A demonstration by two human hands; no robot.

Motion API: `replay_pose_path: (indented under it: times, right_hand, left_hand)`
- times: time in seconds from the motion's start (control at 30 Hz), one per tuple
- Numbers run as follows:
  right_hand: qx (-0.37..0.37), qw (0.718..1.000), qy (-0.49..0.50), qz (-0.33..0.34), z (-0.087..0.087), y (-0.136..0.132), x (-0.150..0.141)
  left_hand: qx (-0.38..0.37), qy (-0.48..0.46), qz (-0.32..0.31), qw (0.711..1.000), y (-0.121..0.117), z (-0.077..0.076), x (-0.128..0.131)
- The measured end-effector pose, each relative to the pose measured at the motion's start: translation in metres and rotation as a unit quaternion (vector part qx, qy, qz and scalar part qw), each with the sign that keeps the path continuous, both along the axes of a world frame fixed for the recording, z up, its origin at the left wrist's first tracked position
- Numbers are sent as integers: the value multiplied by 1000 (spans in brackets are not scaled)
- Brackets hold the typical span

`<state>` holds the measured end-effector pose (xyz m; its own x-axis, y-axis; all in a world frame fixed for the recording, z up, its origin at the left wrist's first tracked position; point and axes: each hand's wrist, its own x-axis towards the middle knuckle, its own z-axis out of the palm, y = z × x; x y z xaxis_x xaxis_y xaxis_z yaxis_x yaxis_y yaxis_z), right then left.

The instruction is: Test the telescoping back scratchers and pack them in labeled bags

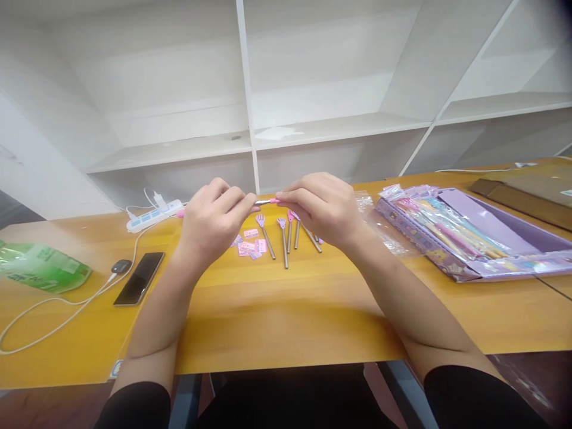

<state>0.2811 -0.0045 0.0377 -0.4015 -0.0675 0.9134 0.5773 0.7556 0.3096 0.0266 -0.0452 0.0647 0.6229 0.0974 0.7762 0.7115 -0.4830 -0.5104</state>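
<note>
My left hand [217, 215] is closed around a slim metal rod with pink ends [263, 202], and one pink end sticks out on its left side. At the rod's other pink end, the fingertips of my right hand [318, 205] are pinched together. The rod lies almost level between both hands, above the table; my fingers hide much of it. Below it are several small back scratchers [283, 238] with purple or pink hand-shaped heads and metal shafts. The right hand partly covers some of them. Small pink printed cards [251, 245] lie just left of them.
On the right stands a purple open box [487, 220] of wrapped slim items, beside clear plastic wrappers [388, 235] and a brown carton [531, 187]. At left are a phone [139, 279], white cable, power strip [154, 217] and green bag [40, 266]. White shelving [339, 128] rises behind.
</note>
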Motion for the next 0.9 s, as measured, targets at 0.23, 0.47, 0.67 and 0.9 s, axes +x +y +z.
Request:
replay_pose_path:
  times: [0.23,0.47,0.67,0.9]
  right_hand:
    - [-1,1000,8,-8,2,3,4]
    - [18,999,30,-7,10,9,15]
    - [-18,998,53,-29,15,20,38]
    - [-59,994,94,-14,26,30,83]
  left_hand:
    - [23,10,-5,1000,3,6,-7]
    - [41,4,-8,999,10,9,-18]
    - [30,-34,17,999,17,15,-41]
    - [78,-63,61,993,26,29,-84]
